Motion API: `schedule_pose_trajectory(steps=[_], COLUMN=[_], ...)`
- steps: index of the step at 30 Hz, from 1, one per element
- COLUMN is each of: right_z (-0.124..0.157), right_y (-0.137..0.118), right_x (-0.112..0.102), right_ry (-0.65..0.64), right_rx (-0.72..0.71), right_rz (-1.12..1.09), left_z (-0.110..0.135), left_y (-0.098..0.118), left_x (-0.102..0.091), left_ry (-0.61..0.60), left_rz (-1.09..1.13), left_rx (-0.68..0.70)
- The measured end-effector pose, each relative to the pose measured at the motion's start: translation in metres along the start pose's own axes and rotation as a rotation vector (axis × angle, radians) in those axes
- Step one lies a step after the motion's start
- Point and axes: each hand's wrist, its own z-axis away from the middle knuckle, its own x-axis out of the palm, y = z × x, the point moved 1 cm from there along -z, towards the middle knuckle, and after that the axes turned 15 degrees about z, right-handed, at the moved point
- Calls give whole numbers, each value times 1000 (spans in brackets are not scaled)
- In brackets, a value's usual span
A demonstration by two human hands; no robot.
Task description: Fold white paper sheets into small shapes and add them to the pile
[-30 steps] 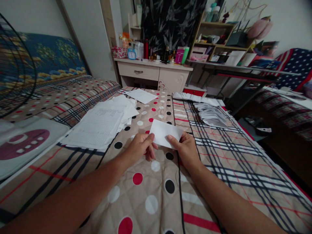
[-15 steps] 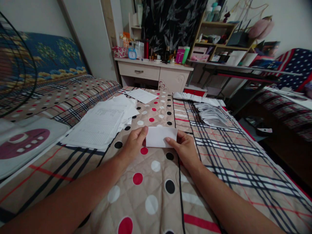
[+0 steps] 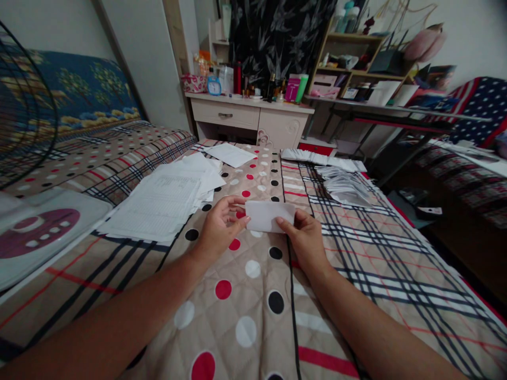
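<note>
A folded piece of white paper [image 3: 263, 215] is held above the bedspread, its plain side facing me. My right hand [image 3: 307, 235] grips its right end, the thumb lying flat on the front and the fingers behind. At the left end, my left hand [image 3: 222, 224] has its fingers apart; its thumb tip is at the paper's left edge. To the left lies a loose stack of printed white sheets [image 3: 154, 203], with another white sheet [image 3: 230, 154] beyond it. On the right side of the bed rest a pile of folded papers [image 3: 344, 184] and a row of folded papers [image 3: 322, 160].
The quilted bedspread [image 3: 245, 301] has dots and plaid bands. A fan [image 3: 51, 105] stands at the left edge, near a white plastic item with a purple panel [image 3: 43, 229]. Past the bed is a white dresser [image 3: 225, 113] with bottles, and shelves stand right of it.
The folded paper has moved slightly right and up with my right hand. My left hand has loosened from its left end, and its fingers have spread.
</note>
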Motion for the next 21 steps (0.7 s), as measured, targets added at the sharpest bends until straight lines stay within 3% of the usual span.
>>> schedule_pose_trajectory(steps=[21], right_z=[0], right_y=[-2], right_x=[0], right_ry=[-23], right_rx=[6], right_rz=[0], left_z=[-2], left_y=[-7], left_x=[-4], left_ry=[20], left_rz=[-65], left_rx=[-96])
